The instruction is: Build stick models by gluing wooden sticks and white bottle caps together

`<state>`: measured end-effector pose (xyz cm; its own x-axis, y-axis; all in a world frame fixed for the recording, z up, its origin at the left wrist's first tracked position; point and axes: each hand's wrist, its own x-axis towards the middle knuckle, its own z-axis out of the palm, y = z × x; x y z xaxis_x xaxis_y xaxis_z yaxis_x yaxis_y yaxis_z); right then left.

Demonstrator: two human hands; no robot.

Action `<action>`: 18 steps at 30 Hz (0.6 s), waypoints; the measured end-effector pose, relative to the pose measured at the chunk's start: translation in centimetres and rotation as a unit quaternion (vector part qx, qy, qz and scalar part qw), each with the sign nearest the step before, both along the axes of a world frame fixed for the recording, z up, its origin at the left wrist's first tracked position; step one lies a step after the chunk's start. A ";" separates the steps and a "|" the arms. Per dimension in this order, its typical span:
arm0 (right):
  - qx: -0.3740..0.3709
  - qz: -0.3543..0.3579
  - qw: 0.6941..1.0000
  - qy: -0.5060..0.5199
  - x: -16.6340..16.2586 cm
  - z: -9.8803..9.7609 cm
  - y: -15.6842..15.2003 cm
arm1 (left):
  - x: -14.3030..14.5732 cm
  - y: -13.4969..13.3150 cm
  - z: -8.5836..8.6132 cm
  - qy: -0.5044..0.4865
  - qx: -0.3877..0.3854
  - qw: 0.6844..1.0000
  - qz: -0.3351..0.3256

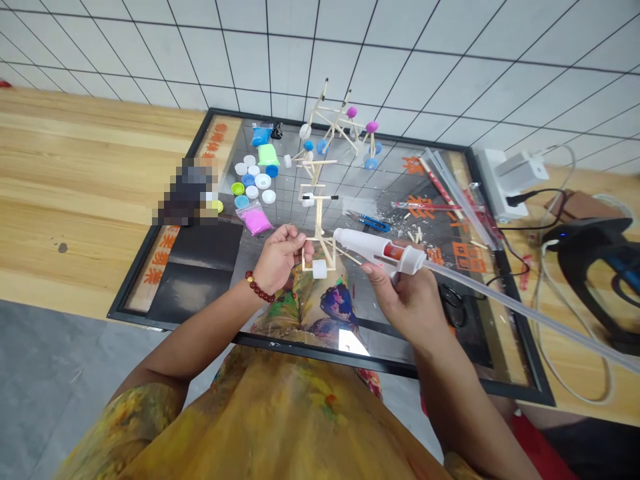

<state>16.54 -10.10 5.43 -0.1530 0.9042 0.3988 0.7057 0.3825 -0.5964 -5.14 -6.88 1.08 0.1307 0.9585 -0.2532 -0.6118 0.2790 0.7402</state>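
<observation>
My left hand point(280, 257) is pinched on a small frame of thin wooden sticks point(319, 220), gripping its near left corner. A white cap point(319, 269) sits on the frame's near crossbar. In my right hand point(413, 300) is a white hot glue gun point(367, 247), its nozzle close to the sticks on the frame's right side. A long clear glue stick point(505, 303) runs out of the gun's back to the right. One thin stick slants from the frame towards my right thumb; I cannot tell whether the thumb touches it.
Behind stands a stick model point(340, 123) with pink and blue pieces. Bottle caps point(251, 191), pink clay point(257, 219) and green clay point(269, 155) lie left. Blue cutters point(373, 222) and stick scraps lie right of the frame. A power strip point(500, 183) with cables is at right.
</observation>
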 end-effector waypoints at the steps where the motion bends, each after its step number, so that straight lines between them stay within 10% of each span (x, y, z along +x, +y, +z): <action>1: 0.003 0.002 1.000 -0.002 -0.1 0.0 0.0 | 0.0 0.0 0.0 -0.001 0.002 1.000 -0.002; 18: 0.012 -0.002 1.000 0.002 -0.5 0.4 0.2 | -0.3 0.0 -0.4 -0.013 0.020 0.999 -0.026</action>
